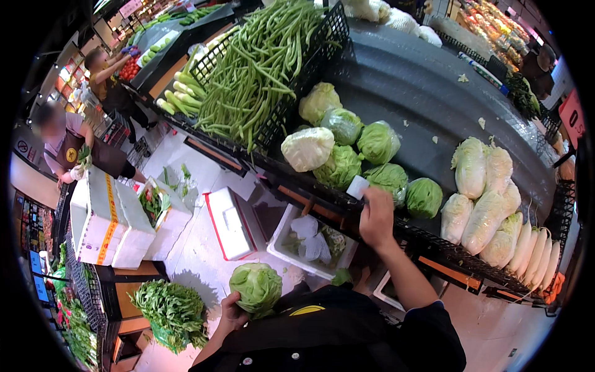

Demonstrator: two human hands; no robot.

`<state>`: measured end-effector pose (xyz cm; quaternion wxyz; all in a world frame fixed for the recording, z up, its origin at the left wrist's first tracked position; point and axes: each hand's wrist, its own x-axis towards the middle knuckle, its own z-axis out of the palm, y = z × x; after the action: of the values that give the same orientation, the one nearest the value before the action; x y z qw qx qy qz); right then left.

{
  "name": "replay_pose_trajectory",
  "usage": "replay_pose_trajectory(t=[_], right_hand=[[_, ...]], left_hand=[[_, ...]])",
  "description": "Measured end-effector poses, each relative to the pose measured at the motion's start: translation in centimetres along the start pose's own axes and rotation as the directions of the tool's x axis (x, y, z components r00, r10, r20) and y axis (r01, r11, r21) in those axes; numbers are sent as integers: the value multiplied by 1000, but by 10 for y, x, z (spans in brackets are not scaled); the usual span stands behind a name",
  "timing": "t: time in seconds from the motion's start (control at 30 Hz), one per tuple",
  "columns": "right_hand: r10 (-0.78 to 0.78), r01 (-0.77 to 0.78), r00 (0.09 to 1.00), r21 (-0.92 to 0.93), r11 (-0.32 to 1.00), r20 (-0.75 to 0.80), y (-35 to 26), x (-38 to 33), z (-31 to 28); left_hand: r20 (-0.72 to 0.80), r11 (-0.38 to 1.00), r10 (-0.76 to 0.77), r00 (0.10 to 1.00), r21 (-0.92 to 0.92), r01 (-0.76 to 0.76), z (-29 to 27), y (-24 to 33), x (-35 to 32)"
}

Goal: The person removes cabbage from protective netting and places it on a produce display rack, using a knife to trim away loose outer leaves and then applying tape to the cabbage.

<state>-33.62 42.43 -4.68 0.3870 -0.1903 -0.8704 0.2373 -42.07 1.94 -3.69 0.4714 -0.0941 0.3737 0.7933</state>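
My left hand [231, 312] grips a round green head of lettuce [255, 289] low in front of my dark apron. Over the display's front edge, my right hand [377, 216] is closed on a small white squarish piece [357, 187]; what it is made of I cannot make out. Just beyond the piece lies a group of lettuces, among them a leafy green head [338, 167], a film-wrapped head [379, 142] and a pale whitish head [307, 149]. To the right of my right hand sits another green lettuce [424, 198].
A black crate of green beans [260, 68] stands at the display's left; napa cabbages [486, 217] and white radishes [536, 257] lie at its right. Below are a foam box with netting [310, 242] and a white box [232, 224]. Two people work at the left.
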Motion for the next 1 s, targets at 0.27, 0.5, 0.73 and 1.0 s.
replay_pose_trajectory(t=[0.27,0.5,0.73,1.0], right_hand=[[162,-188,887,19,982,432,35,63,-10],[652,-506,520,814,-285,551,33,12,-92],[713,-468,536,862,-195,452,-10,-28,-140],[522,-466,839,695,547,152,-54,-25,-133]], left_hand=[[296,993,-98,950,-28,111,67,19,82],[363,709,267,893,554,-437,192,3,172],[618,-264,351,703,786,-559,261,-38,230],[890,-390,282,357,447,-805,270,-35,195]])
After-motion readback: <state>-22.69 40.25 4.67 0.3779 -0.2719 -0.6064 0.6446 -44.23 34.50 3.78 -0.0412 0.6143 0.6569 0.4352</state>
